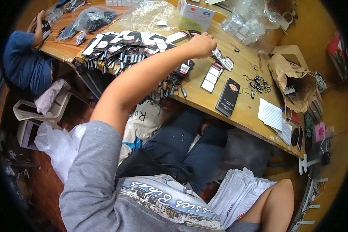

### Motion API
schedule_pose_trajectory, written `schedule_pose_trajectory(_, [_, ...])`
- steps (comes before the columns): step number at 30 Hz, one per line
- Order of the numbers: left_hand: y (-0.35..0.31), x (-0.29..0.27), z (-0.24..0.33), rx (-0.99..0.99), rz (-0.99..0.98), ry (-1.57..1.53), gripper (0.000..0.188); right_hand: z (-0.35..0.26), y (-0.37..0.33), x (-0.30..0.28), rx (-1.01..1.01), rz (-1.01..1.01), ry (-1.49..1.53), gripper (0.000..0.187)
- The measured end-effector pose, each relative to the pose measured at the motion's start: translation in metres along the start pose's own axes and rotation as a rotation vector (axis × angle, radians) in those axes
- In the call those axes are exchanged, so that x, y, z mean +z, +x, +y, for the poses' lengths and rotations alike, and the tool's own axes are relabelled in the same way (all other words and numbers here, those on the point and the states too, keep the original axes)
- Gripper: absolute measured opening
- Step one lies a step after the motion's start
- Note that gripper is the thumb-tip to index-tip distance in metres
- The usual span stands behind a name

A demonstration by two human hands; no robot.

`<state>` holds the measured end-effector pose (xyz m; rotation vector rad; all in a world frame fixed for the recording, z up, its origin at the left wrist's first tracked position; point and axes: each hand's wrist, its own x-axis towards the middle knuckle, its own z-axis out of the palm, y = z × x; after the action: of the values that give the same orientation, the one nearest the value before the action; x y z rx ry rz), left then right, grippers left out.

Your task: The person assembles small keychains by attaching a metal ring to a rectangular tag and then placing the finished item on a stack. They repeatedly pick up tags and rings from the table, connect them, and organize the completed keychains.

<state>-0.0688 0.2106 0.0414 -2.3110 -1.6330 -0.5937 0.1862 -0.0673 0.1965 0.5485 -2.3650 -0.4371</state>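
The person's left hand curls over the far side of the yellowish wooden table; whether it grasps anything cannot be told. Just right lie small black-and-white tags; left, a heaped pile of flat black-and-white cards; nearer, a black rectangular card stack. The right hand is out of sight.

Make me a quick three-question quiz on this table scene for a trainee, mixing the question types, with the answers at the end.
1. True or false: the brown paper bag is to the right of the black card stack.
2. Which of the wearer's hands is over the wooden table? A, right; B, left; C, neither.
3. Fill in: the co-worker at the far left wears a ___ shirt.

Key: 1, true; 2, B, the left hand; 3, blue.
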Motion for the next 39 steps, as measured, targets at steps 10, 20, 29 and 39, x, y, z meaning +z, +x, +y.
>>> schedule_pose_trajectory(10, [0.038, 0.009, 0.063, -0.044, -0.378, -0.079, 0.025, 0.004, -0.012, 0.001, 0.037, -0.019, -0.056, 0.029])
schedule_pose_trajectory(20, [0.009, 0.013, 0.029, -0.101, -0.683, 0.058, 0.093, 0.039, -0.075, 0.002, 0.339, 0.464, -0.168, 0.034])
schedule_pose_trajectory(29, [-0.002, -0.001, 0.044, -0.117, -0.508, 0.066, 0.089, 0.154, -0.198, 0.157, 1.486, -0.407, 0.25, 0.078])
schedule_pose_trajectory(39, [-0.019, 0.009, 0.046, -0.13, 0.058, -0.148, 0.046, 0.163, -0.179, 0.165, 1.493, -0.56, 0.139, 0.065])
